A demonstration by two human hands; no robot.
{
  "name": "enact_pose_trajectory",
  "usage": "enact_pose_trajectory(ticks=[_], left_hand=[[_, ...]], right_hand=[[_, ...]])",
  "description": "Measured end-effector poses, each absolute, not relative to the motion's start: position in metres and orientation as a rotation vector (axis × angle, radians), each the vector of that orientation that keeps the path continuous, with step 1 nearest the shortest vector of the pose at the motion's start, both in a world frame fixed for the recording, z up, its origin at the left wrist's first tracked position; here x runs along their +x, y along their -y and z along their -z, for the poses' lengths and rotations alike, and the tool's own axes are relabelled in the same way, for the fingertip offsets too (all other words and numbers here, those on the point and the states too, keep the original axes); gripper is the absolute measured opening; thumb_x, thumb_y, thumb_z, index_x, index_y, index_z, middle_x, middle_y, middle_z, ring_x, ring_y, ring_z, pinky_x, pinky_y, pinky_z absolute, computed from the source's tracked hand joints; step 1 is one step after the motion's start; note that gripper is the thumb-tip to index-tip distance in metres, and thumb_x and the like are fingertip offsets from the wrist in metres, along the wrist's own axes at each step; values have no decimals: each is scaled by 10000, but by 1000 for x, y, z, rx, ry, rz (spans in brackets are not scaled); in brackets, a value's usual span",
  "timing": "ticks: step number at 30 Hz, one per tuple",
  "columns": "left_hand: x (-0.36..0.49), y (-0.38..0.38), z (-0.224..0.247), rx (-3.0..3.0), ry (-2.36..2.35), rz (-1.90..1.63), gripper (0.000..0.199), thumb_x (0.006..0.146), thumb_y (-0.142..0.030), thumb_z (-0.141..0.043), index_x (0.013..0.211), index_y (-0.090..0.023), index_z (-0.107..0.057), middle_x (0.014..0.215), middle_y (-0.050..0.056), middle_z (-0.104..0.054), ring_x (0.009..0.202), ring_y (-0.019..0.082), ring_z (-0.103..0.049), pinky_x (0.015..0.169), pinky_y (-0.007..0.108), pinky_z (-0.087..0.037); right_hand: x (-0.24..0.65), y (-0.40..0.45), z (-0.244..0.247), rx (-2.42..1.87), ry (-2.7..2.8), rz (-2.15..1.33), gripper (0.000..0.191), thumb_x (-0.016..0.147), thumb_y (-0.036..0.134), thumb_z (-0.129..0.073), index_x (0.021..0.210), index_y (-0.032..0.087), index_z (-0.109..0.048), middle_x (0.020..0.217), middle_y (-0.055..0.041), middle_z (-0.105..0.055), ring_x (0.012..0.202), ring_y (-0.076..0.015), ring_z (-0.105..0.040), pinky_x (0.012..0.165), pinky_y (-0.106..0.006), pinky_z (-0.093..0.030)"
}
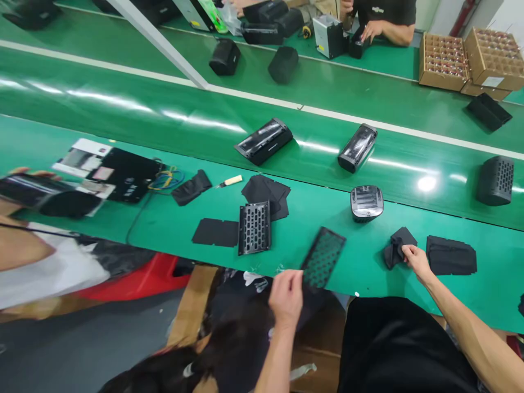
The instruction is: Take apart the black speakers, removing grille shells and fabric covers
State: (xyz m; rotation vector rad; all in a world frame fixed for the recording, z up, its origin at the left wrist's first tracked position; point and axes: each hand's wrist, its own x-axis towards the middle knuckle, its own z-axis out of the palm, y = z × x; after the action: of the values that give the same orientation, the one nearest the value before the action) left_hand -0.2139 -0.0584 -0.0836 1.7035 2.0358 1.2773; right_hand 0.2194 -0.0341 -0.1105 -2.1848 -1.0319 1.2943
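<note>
Grille (325,256) pinched by left hand (286,295) near bench (352,262) front edge | crumpled sheet (393,252) pinched by right hand (416,261), just left of stack (451,255) | open bench left between grille and sheet

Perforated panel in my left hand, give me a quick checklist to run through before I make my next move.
1. Left hand has a grip on the perforated panel: ok, held near one end.
2. Right hand has hold of the dark crumpled sheet: ok, pinched in the fingers.
3. That sheet lies flat: not ok, it is bunched up.
4. Flat black sheets within reach: ok, they lie just right of the right hand.
5. Perforated panel undamaged: cannot tell, it is blurred.
6. Rounded black housing out of both hands' way: ok, it sits apart from them on the green bench.
</note>
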Motion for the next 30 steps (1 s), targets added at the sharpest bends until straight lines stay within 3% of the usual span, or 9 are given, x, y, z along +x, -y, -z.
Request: enact_pose_trajectory(ticks=[7,12,16,20,26,30], left_hand=[[-144,48,114,1884,-1712,-1076,366,1080,-422,-471,892,-224,-716,845,50,-708,780,180,-703,769,302,-587],[-113,36,93,1979,-1670,-952,300,1062,-280,-461,1109,-195,-745,1099,163,-725,1072,291,-674,1000,488,-532],[-13,18,80,2151,-1281,-658,307,981,-178,-542,1184,-284,-747,1204,72,-746,1175,229,-651,1085,375,-507],[60,-12,82,2131,-1273,-362,382,958,-97,-466,1253,-183,-693,1227,139,-716,1129,268,-640,1014,411,-534],[73,-37,81,2042,-1391,-132,399,990,-133,-421,1329,-129,-631,1238,191,-675,1174,324,-619,1036,469,-499],[77,-46,75,1958,-1415,-116,413,959,-111,-470,1341,-144,-623,1259,192,-668,1214,327,-619,1061,475,-482]], right_hand=[[227,18,110,-2096,824,-1379,301,1052,408,-680,1222,160,-682,1108,-60,-721,868,-180,-717,752,-348,-634],[229,11,108,-2091,777,-1403,271,1040,371,-704,1204,156,-691,1117,-59,-724,885,-184,-721,762,-349,-638],[226,7,111,-2071,690,-1408,293,1040,373,-703,1241,161,-684,1174,-73,-720,945,-203,-726,810,-382,-642],[238,-3,108,-2001,513,-1366,320,1036,370,-706,1283,169,-673,1237,-87,-707,1006,-224,-724,854,-414,-640],[336,-19,61,-1803,159,-1064,333,1045,387,-689,1300,175,-661,1237,-88,-700,986,-216,-719,830,-397,-640],[396,-7,17,-1639,40,-900,280,1051,402,-678,1185,155,-680,1079,-51,-713,838,-167,-703,725,-326,-621]])
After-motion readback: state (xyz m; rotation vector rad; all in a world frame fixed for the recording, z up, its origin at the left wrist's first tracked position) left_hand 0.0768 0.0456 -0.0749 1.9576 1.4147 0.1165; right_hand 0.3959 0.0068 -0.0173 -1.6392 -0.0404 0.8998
